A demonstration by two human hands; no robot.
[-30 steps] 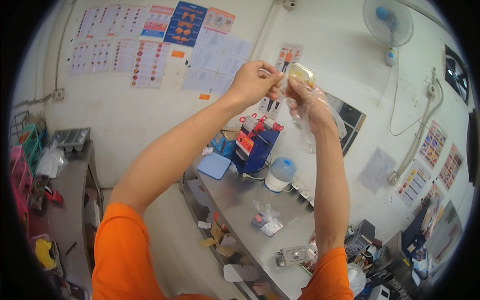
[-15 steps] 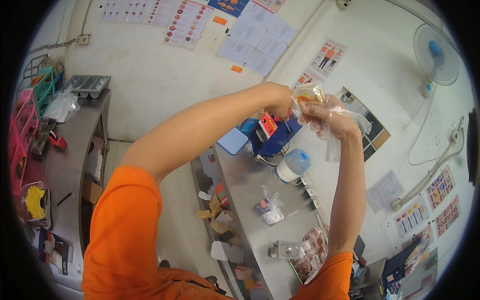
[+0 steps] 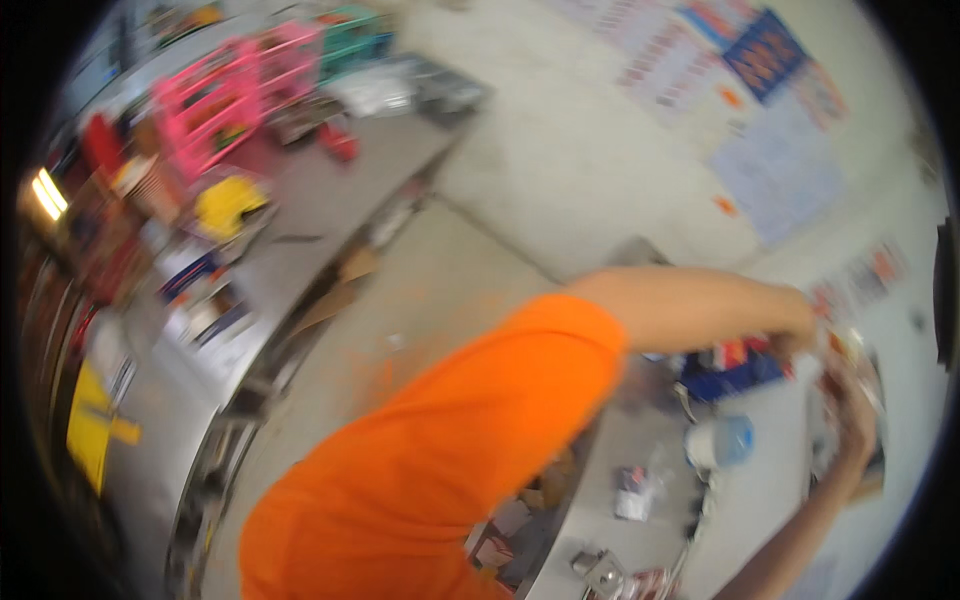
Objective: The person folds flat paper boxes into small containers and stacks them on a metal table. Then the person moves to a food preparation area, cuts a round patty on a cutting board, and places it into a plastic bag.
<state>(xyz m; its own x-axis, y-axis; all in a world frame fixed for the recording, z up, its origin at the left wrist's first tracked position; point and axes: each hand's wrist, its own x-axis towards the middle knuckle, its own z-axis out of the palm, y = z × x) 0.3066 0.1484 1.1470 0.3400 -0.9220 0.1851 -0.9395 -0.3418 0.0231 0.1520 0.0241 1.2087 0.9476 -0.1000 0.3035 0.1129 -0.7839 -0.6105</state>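
Note:
Motion smears the view. At the right, my right hand (image 3: 850,402), in a clear plastic glove, is closed round a small clear packet (image 3: 847,346) with amber-orange content. My left hand (image 3: 797,325) is curled close beside the packet. A small red bit shows just below it, but what its fingers hold is too blurred to make out. Below my left forearm stands a blue machine (image 3: 735,376) with a red-and-white label. Near it on the steel counter are a white tub with a blue top (image 3: 718,442) and a clear-wrapped bundle (image 3: 632,495).
A steel table (image 3: 310,190) on the left bears pink racks (image 3: 210,105), a teal rack (image 3: 350,45) and a tray of yellow food (image 3: 232,208). A metal box (image 3: 598,574) sits at the counter's near end. Papers (image 3: 775,165) hang on the wall.
The view has swung left, so my hands and the right counter appear farther right, and more of the left table shows. The packet remains between my hands.

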